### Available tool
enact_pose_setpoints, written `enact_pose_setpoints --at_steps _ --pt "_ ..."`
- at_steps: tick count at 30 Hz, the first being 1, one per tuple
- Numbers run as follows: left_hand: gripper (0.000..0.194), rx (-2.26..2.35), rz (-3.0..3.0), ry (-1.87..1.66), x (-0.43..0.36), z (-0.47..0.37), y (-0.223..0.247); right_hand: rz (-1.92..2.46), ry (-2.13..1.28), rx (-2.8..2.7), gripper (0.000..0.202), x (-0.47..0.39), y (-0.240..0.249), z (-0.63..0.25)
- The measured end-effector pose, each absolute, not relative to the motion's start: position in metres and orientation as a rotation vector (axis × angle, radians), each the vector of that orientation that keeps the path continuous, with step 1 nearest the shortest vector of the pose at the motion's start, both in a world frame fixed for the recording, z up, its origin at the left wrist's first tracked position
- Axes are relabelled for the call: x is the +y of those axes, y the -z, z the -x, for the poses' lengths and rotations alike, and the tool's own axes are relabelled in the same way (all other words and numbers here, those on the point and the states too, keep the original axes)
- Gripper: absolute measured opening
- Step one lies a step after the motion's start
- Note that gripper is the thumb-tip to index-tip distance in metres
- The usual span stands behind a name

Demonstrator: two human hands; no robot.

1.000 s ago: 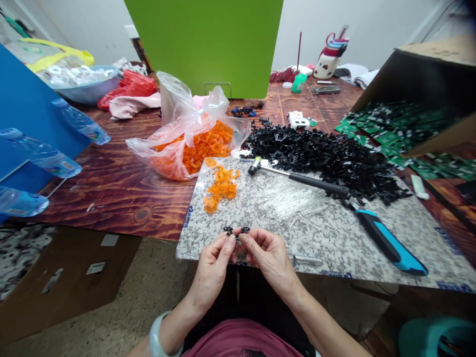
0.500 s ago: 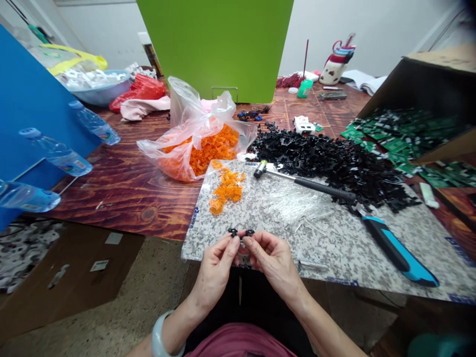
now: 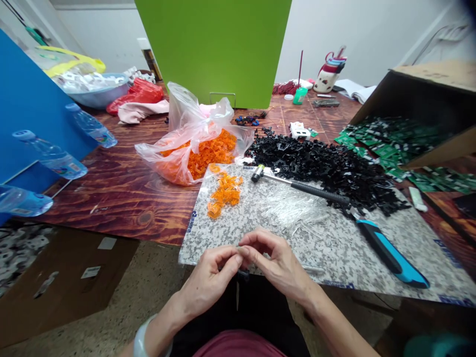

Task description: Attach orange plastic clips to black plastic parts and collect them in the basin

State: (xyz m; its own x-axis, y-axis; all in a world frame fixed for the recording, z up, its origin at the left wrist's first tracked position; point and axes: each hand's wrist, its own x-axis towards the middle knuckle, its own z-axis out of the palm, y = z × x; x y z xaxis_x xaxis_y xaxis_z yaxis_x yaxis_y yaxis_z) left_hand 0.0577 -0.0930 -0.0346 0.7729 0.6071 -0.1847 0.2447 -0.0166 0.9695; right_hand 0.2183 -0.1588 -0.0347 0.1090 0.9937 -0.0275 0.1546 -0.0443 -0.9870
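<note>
My left hand and my right hand meet at the front edge of the speckled board, thumbs and fingers pinched together. Between them they hold a small black plastic part; it pokes out beneath the fingertips, and the rest of it is hidden. Beyond my hands lie several translucent orange plastic pieces and a spread of thin clear sticks. A small hammer rests against a heap of black plastic parts. To the right is a blue-and-black handled tool.
A clear bag of orange pieces stands at the board's back left. Green circuit boards spill from a cardboard box on the right. Water bottles lean by a blue panel. A green panel stands behind.
The black part has turned downward, from showing above the fingertips to hanging below them. My hands have drawn closer together, and the right fingers now curl over the left fingertips.
</note>
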Motion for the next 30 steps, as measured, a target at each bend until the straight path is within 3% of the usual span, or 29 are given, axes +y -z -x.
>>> enact_pose_setpoints --at_steps 8,13,21,30 --pt "0.028 0.780 -1.152 -0.487 -0.103 -0.056 0.044 1.460 -0.969 -1.183 0.015 -0.158 0.041 -0.218" --pt "0.030 0.778 -1.214 -0.436 -0.101 -0.052 0.045 1.455 -0.880 -1.425 0.013 -0.155 0.032 -0.218" --pt "0.030 0.824 -1.200 -0.479 -0.098 -0.051 0.043 1.463 -1.129 -1.290 0.019 -0.153 0.026 -0.215" --pt "0.029 0.835 -1.376 -0.558 -0.093 -0.045 0.044 1.481 -0.841 -1.646 0.024 -0.135 0.019 -0.213"
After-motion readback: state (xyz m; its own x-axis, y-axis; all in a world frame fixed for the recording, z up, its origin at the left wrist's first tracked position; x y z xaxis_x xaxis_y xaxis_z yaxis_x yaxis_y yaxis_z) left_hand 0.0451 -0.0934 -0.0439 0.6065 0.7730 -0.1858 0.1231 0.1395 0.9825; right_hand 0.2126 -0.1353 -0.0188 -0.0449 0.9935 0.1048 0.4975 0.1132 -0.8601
